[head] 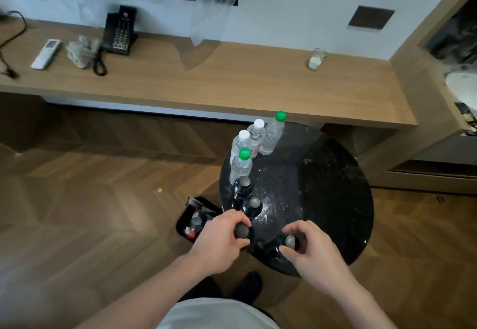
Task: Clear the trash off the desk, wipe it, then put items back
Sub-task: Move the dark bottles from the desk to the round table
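Both hands were clamped on dark bottles at the near edge of the round black surface [335,174]. The left hand [219,241] curled round the neck of one dark bottle [241,231], just over the surface's left rim; the right hand [309,246] pinched a second dark bottle [290,241] from both sides, fingers curled about its cap. Whether either bottle was standing on the surface or lifted clear could not be told.

Two more dark bottles [245,186] stood just beyond the left hand, and four clear water bottles [258,140] were bunched at the far left rim. Judgement: the grouping along one side looked deliberate, keeping the middle free; white specks showed there, so wiping was probably not finished or not begun.

A black bin [192,221] holding trash sat on the floor just left of the surface, near the left hand, handy for dropping discards.

The long wooden desk [232,81] behind carried a phone [120,32], a remote [46,53], a crumpled cloth [81,51] and a glass [317,59], well apart from the hands.
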